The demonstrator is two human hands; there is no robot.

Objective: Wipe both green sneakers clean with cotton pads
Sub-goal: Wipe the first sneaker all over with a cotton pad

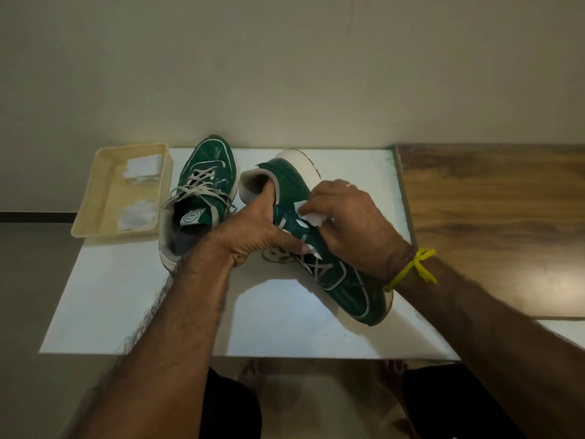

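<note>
Two green sneakers with pale laces lie on a white board [126, 305]. The left sneaker [209, 172] stands flat, toe pointing away. The right sneaker [345, 286] is tipped on its side, heel away and toe toward me. My left hand [256, 232] grips it, with the fingers reaching into its opening and the thumb on the laces. My right hand [345, 217] presses a white cotton pad [311, 215] against the sneaker's green side panel.
A cream plastic tray [95, 191] sits at the board's far left corner, holding two small piles of white pads [142, 166]. A wooden tabletop [493, 217] lies to the right. A plain wall stands behind. My bare feet show below the board's near edge.
</note>
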